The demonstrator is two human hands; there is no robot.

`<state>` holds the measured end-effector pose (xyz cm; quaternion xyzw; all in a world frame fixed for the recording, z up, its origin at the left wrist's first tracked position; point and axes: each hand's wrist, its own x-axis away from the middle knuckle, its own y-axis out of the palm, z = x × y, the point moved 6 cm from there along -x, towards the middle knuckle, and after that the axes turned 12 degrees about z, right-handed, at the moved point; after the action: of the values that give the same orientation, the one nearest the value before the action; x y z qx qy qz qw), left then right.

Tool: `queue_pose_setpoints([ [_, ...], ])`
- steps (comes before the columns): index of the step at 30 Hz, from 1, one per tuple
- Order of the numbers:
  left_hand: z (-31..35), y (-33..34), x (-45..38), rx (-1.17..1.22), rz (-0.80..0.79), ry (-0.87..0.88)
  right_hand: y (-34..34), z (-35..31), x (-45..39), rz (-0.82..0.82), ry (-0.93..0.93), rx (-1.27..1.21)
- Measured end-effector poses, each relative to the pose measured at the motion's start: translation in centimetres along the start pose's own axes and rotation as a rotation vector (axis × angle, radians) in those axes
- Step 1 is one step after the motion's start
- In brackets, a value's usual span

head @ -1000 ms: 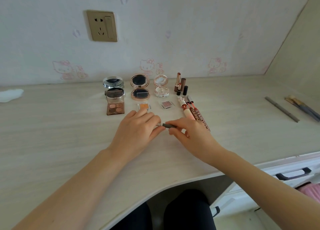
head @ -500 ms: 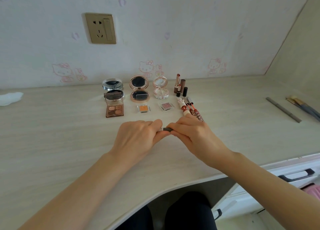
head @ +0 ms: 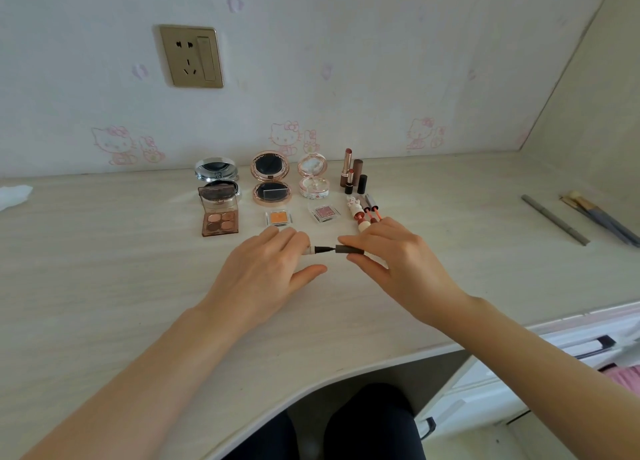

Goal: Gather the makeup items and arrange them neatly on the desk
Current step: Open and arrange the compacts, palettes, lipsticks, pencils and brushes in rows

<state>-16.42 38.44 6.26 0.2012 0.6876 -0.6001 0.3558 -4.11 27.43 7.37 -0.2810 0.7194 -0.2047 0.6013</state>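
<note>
Your left hand (head: 266, 269) grips the slim white liner pen (head: 320, 250), your right hand (head: 398, 262) pinches its grey-brown cap (head: 349, 250); guide the cap on straight, then lay it beside the orange eyeshadow pan (head: 278, 218).

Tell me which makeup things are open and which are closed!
Eyeliner pen: uncapped, tip showing.
Pen cap: off, pinched by right hand.
Left hand: holds the pen body.
Four-colour eyeshadow palette: open.
Silver compact: open.
Rose-gold compact: open.
Pink compact: open.
Tall lipstick: uncapped.
</note>
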Motion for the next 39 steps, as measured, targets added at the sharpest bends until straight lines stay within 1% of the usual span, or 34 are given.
queue_pose_setpoints([
  [6,-0.6,0.4,0.2,0.093,-0.012,-0.115,-1.4,1.6,0.4,0.037,0.064,0.062],
  [9,-0.6,0.7,0.1,0.106,-0.023,-0.117,-2.0,2.3,0.6,0.034,0.115,0.079],
  [12,-0.2,0.8,-0.2,0.166,-0.006,-0.148,-2.9,3.0,0.9,0.029,0.223,0.055],
  [15,0.6,0.7,-0.9,0.286,0.014,-0.239,-3.5,4.1,1.1,-0.013,0.341,0.067],
  [19,1.6,1.1,-1.9,0.391,-0.018,-0.359,-4.1,5.5,1.5,-0.038,0.418,0.048],
  [21,2.4,1.3,-2.5,0.406,-0.020,-0.353,-4.2,6.4,1.7,-0.046,0.445,0.044],
  [25,4.2,2.2,-3.4,0.361,-0.027,-0.276,-4.6,7.6,2.3,-0.056,0.500,0.015],
  [30,5.8,4.0,-4.6,0.448,-0.036,-0.261,-5.3,9.0,2.8,-0.050,0.502,0.002],
  [34,7.0,5.5,-6.0,0.421,-0.035,-0.246,-5.7,10.5,2.9,-0.034,0.487,0.047],
  [39,8.8,7.7,-8.1,0.362,-0.123,-0.178,-5.7,13.1,3.1,-0.003,0.564,0.021],
])
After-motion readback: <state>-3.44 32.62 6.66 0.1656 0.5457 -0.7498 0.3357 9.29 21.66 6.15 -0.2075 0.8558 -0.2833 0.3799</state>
